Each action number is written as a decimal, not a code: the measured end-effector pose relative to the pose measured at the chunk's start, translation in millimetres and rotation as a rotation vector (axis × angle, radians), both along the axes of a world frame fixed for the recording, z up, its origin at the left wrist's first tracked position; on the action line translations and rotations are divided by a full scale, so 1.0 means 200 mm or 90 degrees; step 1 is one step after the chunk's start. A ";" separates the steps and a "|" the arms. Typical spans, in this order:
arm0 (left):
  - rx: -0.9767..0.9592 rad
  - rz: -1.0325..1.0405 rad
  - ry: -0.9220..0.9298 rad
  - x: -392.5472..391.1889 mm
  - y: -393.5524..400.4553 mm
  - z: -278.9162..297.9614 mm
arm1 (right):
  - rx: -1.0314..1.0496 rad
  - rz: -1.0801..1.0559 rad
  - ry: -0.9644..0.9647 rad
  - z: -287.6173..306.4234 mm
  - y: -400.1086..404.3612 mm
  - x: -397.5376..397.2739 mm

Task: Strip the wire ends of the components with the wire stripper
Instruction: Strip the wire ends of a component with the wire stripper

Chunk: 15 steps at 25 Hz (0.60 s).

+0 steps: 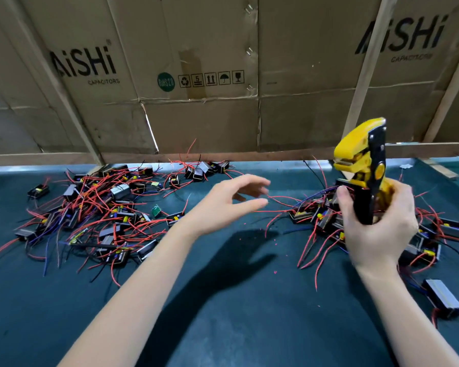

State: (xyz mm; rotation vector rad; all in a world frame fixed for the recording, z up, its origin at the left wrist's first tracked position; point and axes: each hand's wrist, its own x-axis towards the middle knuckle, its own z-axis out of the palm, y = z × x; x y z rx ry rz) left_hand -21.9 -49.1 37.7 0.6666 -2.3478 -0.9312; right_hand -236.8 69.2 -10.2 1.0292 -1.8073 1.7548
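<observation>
My right hand (pixel 376 229) grips the handles of a yellow and black wire stripper (pixel 363 160), held upright with its jaws pointing left, above the right heap of small black components (pixel 313 215) with red wires. My left hand (pixel 223 205) hovers over the mat's middle, fingers spread and holding nothing, its fingertips near a long red wire (pixel 281 198) that runs from the right heap. A larger heap of components (pixel 98 207) with red, blue and black wires lies at the left.
A dark green mat (pixel 236 300) covers the table, dotted with tiny red insulation scraps (pixel 275 272). Cardboard boxes (pixel 196 75) form a wall at the back. A lone component (pixel 444 298) lies at the lower right, and several more (pixel 204 169) sit near the back edge.
</observation>
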 end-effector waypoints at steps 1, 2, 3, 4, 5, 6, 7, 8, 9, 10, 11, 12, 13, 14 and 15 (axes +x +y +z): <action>-0.027 0.061 -0.021 0.08 -0.05 0.00 | 0.003 0.005 0.011 0.00 -0.01 0.01; -0.058 0.132 -0.042 0.17 -0.11 -0.01 | 0.007 0.015 0.022 0.01 -0.01 0.01; -0.089 0.203 -0.059 0.26 -0.17 -0.01 | 0.012 0.027 0.035 0.01 -0.02 0.01; -0.110 0.267 -0.078 0.35 -0.21 -0.02 | 0.020 0.040 0.048 0.00 -0.03 0.01; -0.115 0.315 -0.104 0.43 -0.25 -0.03 | 0.028 0.053 0.061 0.00 -0.03 0.02; -0.105 0.341 -0.149 0.50 -0.29 -0.05 | 0.034 0.065 0.076 -0.01 -0.04 0.03; -0.089 0.346 -0.218 0.55 -0.31 -0.06 | 0.040 0.074 0.092 -0.03 -0.04 0.05; -0.074 0.336 -0.296 0.58 -0.33 -0.08 | 0.046 0.078 0.110 -0.04 -0.05 0.06; -0.066 0.326 -0.375 0.59 -0.35 -0.11 | 0.052 0.080 0.125 -0.05 -0.05 0.07; -0.072 0.319 -0.427 0.59 -0.36 -0.13 | 0.055 0.083 0.136 -0.06 -0.06 0.07; -0.083 0.319 -0.444 0.57 -0.36 -0.14 | 0.058 0.085 0.144 -0.06 -0.06 0.07; -0.093 0.320 -0.440 0.55 -0.37 -0.15 | 0.060 0.085 0.151 -0.07 -0.06 0.07; -0.098 0.325 -0.434 0.53 -0.38 -0.15 | 0.063 0.085 0.157 -0.08 -0.06 0.08; -0.101 0.333 -0.433 0.52 -0.38 -0.15 | 0.067 0.085 0.162 -0.08 -0.06 0.08; -0.106 0.347 -0.442 0.52 -0.39 -0.15 | 0.071 0.085 0.165 -0.09 -0.07 0.08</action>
